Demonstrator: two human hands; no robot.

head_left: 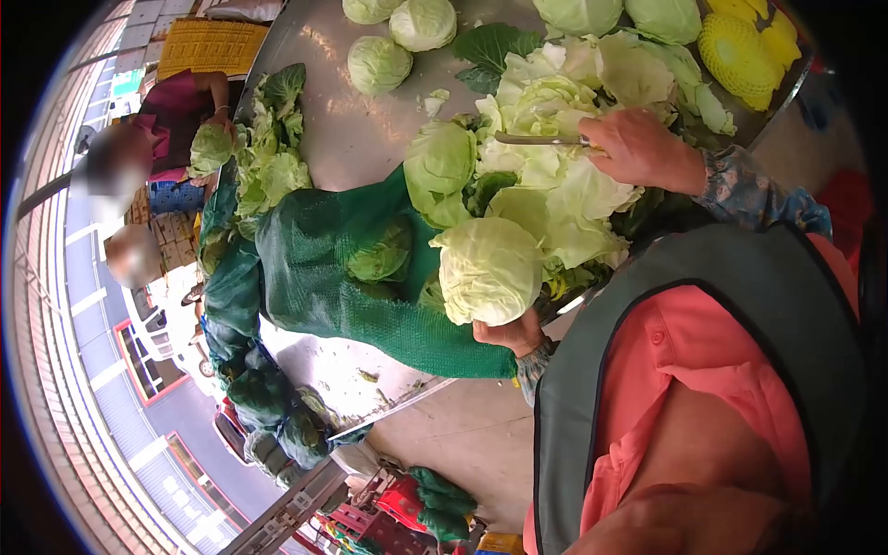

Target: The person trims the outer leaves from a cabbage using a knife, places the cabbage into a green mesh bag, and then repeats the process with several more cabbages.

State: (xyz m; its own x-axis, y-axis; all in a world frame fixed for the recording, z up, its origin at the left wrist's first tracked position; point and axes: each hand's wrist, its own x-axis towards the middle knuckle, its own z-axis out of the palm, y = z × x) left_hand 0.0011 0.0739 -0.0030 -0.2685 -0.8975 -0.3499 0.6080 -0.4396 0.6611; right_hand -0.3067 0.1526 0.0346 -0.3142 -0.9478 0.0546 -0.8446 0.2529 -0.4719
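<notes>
My left hand (513,333) grips a trimmed pale cabbage (490,271) from below, its fingers mostly hidden beneath the head. My right hand (640,150) is closed round the handle of a knife (541,140), whose blade points left over a heap of loose cabbage leaves (583,199). Another cabbage (438,172) rests against that heap, just beyond the held one. Beside my left hand a green mesh bag (310,268) lies on the table, with a cabbage (381,252) showing through the netting.
Several cabbages (423,23) sit on the metal table (338,120). Yellow foam netting (735,55) lies at its far corner. Filled net bags (254,388) line the opposite edge. Across the table another person (171,120) has a hand at a cabbage (211,150). Red crates (400,504) stand below.
</notes>
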